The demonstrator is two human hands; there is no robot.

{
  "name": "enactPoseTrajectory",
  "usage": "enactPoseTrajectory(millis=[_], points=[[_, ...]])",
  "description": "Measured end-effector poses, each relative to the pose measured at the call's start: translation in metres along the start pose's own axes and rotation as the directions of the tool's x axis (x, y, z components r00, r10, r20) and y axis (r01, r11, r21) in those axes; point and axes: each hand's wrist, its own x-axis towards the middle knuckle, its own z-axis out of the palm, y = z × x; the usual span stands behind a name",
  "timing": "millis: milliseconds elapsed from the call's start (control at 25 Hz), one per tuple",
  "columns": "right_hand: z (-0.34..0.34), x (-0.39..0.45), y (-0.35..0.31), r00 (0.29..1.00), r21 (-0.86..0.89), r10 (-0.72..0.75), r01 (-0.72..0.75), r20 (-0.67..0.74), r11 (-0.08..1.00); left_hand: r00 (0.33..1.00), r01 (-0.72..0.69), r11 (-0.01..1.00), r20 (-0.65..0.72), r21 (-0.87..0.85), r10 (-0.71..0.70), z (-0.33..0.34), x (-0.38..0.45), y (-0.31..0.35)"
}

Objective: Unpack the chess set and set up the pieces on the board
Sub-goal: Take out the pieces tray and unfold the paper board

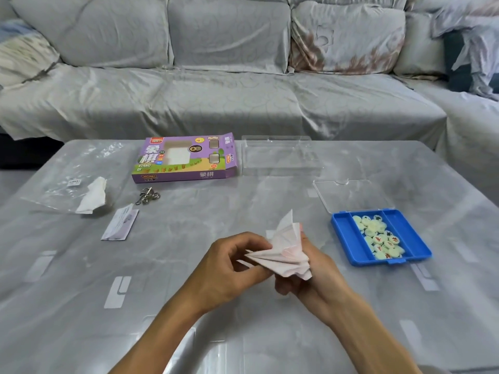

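A folded white paper board [283, 249] with faint red lines is held above the middle of the table, its layers fanned apart. My left hand [229, 265] pinches its left edge. My right hand [310, 268] grips it from underneath on the right. To the right, a blue tray [348, 238] holds several round pale chess pieces [378, 236] with red and black characters. Its clear lid [353, 195] lies just behind it. The purple chess set box [186, 157] lies at the back of the table.
A clear plastic case [280, 155] stands right of the box. At the left lie a plastic bag [70, 174], a crumpled tissue [93, 195], a metal ring puzzle [147, 195] and a folded leaflet [120, 224]. A grey sofa [216, 85] runs behind the table.
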Motion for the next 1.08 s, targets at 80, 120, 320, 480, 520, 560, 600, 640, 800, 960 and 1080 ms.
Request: enactPoseTrajectory(millis=[80,120,320,480,520,560,600,640,800,960,1080], points=[[0.000,0.005,0.005,0.996,-0.050,-0.039,0.035,-0.080,0.998,1.000,0.021,0.999,0.008,-0.043,-0.021,-0.002,-0.001,0.002],[0.000,0.006,0.006,0.994,-0.050,-0.040,0.035,-0.106,0.998,0.999,0.016,1.000,-0.029,-0.024,-0.017,-0.003,-0.001,0.003],[0.004,0.004,0.005,0.998,-0.016,-0.027,0.026,-0.052,1.000,0.985,0.148,0.982,-0.074,-0.118,-0.158,0.000,0.003,0.001],[0.007,0.003,0.006,0.997,0.012,-0.076,0.076,-0.008,0.997,0.929,0.352,0.778,0.096,-0.520,-0.357,-0.007,0.003,0.003],[0.008,0.003,0.005,0.996,0.016,-0.090,0.090,0.004,0.996,0.918,0.369,0.738,0.099,-0.566,-0.383,-0.007,0.003,0.004],[0.008,0.002,0.005,0.995,0.025,-0.103,0.102,0.011,0.994,0.910,0.370,0.726,0.068,-0.579,-0.410,-0.006,0.004,0.003],[0.009,0.002,0.006,0.994,0.033,-0.112,0.111,0.006,0.993,0.900,0.360,0.720,0.017,-0.593,-0.436,-0.005,0.005,0.003],[0.009,0.002,0.007,0.993,0.031,-0.119,0.119,-0.007,0.992,0.889,0.335,0.701,-0.034,-0.629,-0.456,-0.004,0.005,0.002],[0.009,0.004,0.012,0.983,-0.345,-0.181,0.162,-0.021,0.924,0.840,0.215,0.618,-0.180,-0.756,-0.512,-0.002,0.007,-0.001],[0.008,0.003,0.016,0.972,-0.327,-0.221,0.236,0.085,0.915,0.791,0.179,0.602,-0.250,-0.778,-0.559,-0.002,0.007,-0.004],[0.005,0.003,0.015,0.974,-0.244,-0.198,0.219,0.110,0.945,0.764,0.261,0.811,-0.402,-0.523,-0.505,-0.003,0.007,-0.010]])
